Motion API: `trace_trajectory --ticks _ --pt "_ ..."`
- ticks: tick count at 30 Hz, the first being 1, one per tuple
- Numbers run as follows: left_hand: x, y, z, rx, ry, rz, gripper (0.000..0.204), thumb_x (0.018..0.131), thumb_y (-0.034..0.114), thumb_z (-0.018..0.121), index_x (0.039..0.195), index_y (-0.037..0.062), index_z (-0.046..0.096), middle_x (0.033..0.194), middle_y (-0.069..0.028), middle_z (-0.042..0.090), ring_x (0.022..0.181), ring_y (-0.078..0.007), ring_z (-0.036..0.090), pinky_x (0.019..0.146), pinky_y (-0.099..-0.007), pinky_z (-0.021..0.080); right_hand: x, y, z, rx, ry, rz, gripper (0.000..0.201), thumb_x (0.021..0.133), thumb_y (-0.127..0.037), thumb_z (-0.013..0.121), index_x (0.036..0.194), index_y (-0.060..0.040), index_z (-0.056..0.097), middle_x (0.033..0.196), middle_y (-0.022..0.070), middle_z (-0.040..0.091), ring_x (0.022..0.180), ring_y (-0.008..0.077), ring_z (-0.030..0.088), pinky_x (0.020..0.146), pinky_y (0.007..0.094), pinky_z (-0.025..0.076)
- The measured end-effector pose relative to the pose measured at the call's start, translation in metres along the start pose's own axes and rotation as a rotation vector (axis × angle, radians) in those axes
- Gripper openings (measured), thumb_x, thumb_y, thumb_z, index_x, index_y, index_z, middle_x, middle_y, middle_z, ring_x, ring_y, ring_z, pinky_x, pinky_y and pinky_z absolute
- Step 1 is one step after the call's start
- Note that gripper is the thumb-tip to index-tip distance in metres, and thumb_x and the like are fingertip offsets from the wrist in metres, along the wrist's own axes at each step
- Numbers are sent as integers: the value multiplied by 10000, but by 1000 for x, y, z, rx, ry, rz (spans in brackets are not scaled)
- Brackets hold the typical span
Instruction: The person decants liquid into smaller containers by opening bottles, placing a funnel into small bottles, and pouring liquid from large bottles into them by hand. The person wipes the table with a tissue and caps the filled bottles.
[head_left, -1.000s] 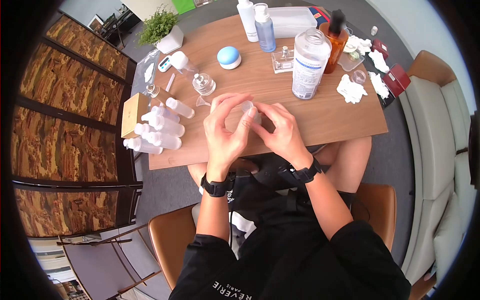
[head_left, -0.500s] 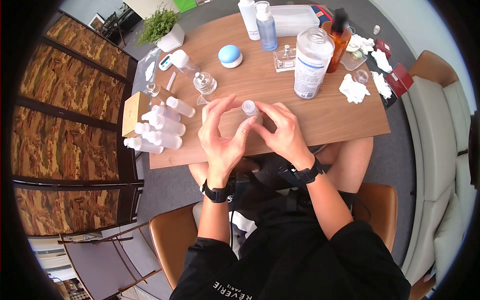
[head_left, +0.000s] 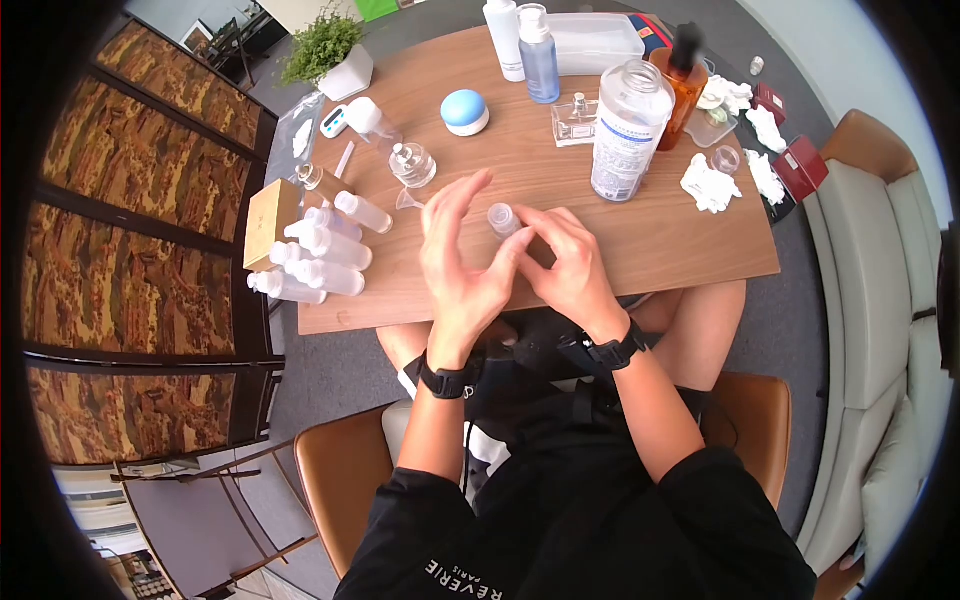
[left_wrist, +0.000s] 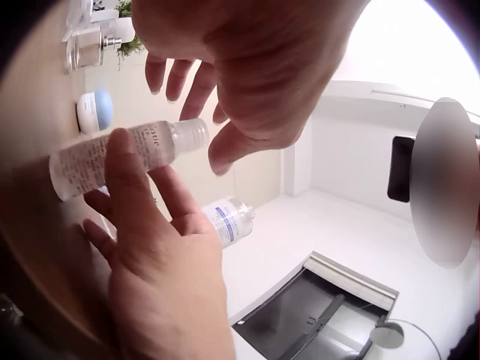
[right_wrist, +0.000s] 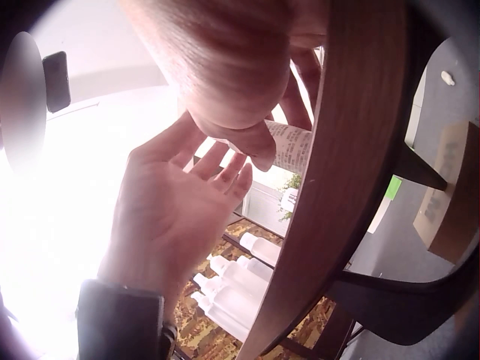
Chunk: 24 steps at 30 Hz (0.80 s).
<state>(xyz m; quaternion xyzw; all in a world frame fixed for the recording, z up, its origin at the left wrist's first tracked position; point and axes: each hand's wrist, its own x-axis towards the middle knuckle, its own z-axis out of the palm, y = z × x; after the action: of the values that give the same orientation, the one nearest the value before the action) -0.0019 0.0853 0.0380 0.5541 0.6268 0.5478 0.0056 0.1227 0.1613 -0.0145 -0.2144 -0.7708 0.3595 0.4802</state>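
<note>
A small clear bottle (head_left: 503, 220) with printed text stands upright on the table, the right hand (head_left: 570, 270) gripping its side. In the left wrist view the right hand (left_wrist: 169, 262) has its thumb and fingers around the bottle (left_wrist: 82, 166), below the translucent top. The left hand (head_left: 462, 280) is beside the bottle top, fingers extended and holding nothing; the left wrist view shows a gap between this hand (left_wrist: 255, 67) and the top. In the right wrist view the left palm (right_wrist: 165, 217) faces the bottle (right_wrist: 291, 146), which the right hand (right_wrist: 232, 67) partly hides.
Several white-capped bottles (head_left: 335, 248) and a box (head_left: 268, 222) are at the table's left, with a small funnel (head_left: 407, 199) nearby. A large clear bottle (head_left: 628, 140), amber pump bottle (head_left: 680, 90) and crumpled tissues (head_left: 710, 183) are at the right. A blue-lidded jar (head_left: 465, 112) stands farther back.
The left hand has come off the bottle's top and moved slightly right and down, its fingers straighter. The right hand keeps its grip. The whole head view has shifted slightly.
</note>
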Motion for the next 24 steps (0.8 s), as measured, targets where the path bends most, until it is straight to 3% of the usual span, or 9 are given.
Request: trace_trajectory --ticks 5,7,10,16,18,22,23,24 --pt "-14 -10 -10 64 104 -19 559 757 36 877 1284 23 688 1113 -117 762 1111 -292 635 998 -427 515 1 -3 1 -7 -6 15 457 816 -51 817 1256 -29 697 1087 137 752 963 340 673 858 435 544" --pt "-10 -7 -8 135 132 75 525 799 79 903 1279 31 697 1048 -90 781 1044 -229 664 994 -396 508 2 -4 1 -14 -3 2 462 810 -43 820 1255 -29 697 1075 137 751 965 340 673 857 433 544" --pt "-3 -3 1 162 163 109 497 751 43 889 1216 22 718 1042 -93 768 1033 -289 646 915 -423 543 2 -5 -1 -7 -2 25 455 810 -33 812 1250 -29 700 1052 135 749 959 339 672 855 435 544" --pt "-3 -4 12 184 146 82 462 761 25 862 1201 29 722 1023 -119 755 1026 -314 662 891 -430 555 1 3 1 19 -22 -19 432 808 -25 802 1229 -19 705 1025 145 738 918 339 664 833 438 542" --pt "-4 -3 11 47 89 15 413 816 -29 766 1223 6 705 1062 -151 748 1077 -341 669 938 -430 548 0 2 1 -4 -2 5 432 804 -31 807 1222 -4 703 1011 153 731 886 335 658 814 437 539" --pt "-2 3 3 -122 8 -21 463 832 -6 733 1290 -3 666 1227 -178 705 1208 -371 625 1041 -456 504 2 0 1 -18 -9 1 429 817 -17 796 1235 -5 700 1020 162 728 896 350 663 815 437 546" --pt "-2 3 2 -69 43 -5 472 845 93 803 1290 0 674 1242 -138 712 1176 -289 620 971 -389 505 2 0 2 -9 -19 -11 429 817 -17 796 1235 -5 700 1020 162 728 896 350 663 815 437 546" --pt "-3 2 3 -61 57 -3 472 845 93 803 1290 0 674 1242 -138 712 1176 -289 620 971 -389 505 2 0 3 -7 -13 -3 430 820 -8 789 1240 -6 699 1029 164 728 915 353 667 824 435 547"
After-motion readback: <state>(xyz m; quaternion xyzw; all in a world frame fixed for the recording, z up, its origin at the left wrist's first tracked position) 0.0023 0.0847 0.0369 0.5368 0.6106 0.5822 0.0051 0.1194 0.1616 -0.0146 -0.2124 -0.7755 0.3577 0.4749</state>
